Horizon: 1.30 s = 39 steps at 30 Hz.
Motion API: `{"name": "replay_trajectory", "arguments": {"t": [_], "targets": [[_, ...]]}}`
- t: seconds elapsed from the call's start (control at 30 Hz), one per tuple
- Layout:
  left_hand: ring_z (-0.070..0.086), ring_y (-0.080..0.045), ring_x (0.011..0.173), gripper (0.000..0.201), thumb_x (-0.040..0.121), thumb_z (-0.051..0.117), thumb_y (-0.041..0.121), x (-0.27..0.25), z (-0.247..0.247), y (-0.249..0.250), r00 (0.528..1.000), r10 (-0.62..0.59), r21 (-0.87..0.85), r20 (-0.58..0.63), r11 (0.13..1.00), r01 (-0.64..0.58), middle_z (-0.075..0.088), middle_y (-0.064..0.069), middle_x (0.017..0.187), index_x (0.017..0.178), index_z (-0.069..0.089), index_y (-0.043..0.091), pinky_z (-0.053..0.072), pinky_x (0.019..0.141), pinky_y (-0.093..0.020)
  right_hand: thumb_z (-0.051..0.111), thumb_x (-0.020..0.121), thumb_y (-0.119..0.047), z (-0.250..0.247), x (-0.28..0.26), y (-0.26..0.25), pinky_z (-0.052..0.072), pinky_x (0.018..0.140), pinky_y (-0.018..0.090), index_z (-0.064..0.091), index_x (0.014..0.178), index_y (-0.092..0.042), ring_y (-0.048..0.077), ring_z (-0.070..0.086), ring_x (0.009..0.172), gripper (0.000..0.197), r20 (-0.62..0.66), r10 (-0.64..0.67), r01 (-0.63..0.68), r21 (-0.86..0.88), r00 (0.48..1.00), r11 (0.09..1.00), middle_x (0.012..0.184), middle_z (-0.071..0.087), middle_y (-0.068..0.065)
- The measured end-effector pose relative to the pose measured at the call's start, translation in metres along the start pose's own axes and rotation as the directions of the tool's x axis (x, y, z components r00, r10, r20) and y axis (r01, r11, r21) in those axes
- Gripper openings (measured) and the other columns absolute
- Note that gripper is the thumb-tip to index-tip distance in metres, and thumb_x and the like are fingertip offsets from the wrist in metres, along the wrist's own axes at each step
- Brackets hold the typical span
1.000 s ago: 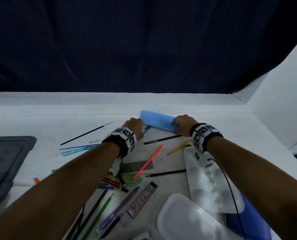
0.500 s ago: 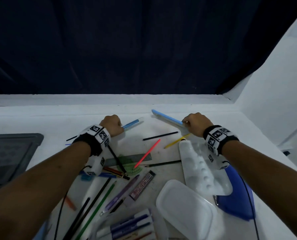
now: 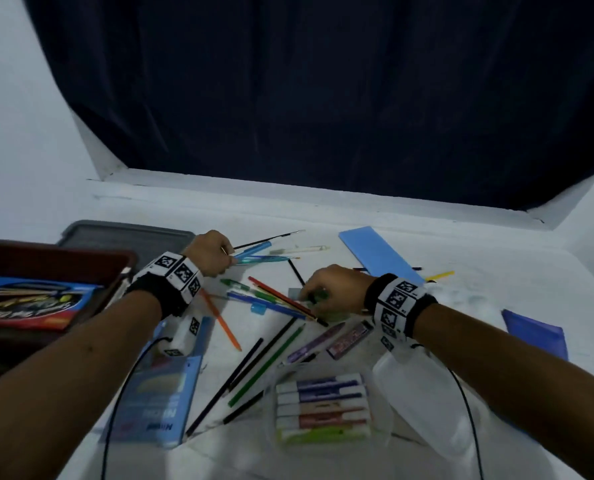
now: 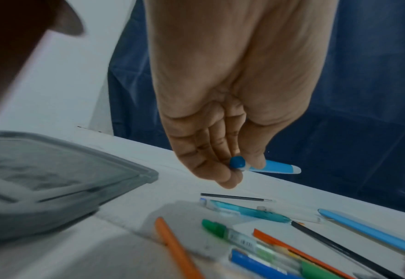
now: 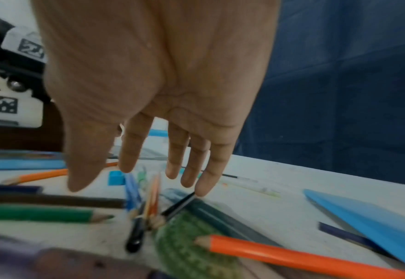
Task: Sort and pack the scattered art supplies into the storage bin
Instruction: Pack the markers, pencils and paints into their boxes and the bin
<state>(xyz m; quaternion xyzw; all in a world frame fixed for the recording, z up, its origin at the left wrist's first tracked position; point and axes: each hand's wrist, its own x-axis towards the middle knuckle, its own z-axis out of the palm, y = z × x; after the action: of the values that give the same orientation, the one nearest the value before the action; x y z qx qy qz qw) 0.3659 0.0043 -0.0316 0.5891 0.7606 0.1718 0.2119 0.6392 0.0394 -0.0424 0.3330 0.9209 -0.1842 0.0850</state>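
My left hand [image 3: 228, 259] pinches a light blue pen [image 3: 254, 250] between thumb and fingers, just above the table. In the left wrist view the left hand [image 4: 242, 168] has the pen [image 4: 273, 167] sticking out to the right, dark blue cap inward. My right hand [image 3: 314, 297] hovers with straight fingers over a pile of coloured pencils [image 3: 274, 296]. In the right wrist view, the right hand [image 5: 149, 179] holds nothing and its little finger touches a thin black stick [image 5: 180, 205] beside a green protractor [image 5: 192, 251]. The dark red bin [image 3: 81, 252] stands at left with a colourful box [image 3: 29, 303] inside.
A grey lid [image 3: 126, 237] lies behind the bin. A flat blue case [image 3: 378, 254] lies at the back right. Nearer me are a marker set [image 3: 323, 407], a blue packet [image 3: 160, 400], a clear plastic lid [image 3: 423, 393] and loose pens and pencils.
Both hands have left the flat blue case, which now lies at the back. The left hand has picked up the blue pen; the right has dropped to the pencil pile. The view swung left.
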Motion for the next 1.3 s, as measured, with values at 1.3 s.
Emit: {"name": "replay_trajectory", "arguments": {"t": [1.3], "targets": [[0.059,-0.012,0.065,0.013,0.080,0.067,0.020,-0.192,0.058,0.053,0.855,0.485,0.014,0.184,0.868,-0.496,0.067,0.003,0.070,0.087,0.078,0.019,0.046,0.058,-0.029,0.066,0.090,-0.013,0.079,-0.197,-0.035,0.054,0.063,0.027,0.070,0.093,-0.012,0.018,0.071,0.069,0.006,-0.324,0.503,-0.274,0.549,0.801,0.790,0.076,0.073,0.006]]}}
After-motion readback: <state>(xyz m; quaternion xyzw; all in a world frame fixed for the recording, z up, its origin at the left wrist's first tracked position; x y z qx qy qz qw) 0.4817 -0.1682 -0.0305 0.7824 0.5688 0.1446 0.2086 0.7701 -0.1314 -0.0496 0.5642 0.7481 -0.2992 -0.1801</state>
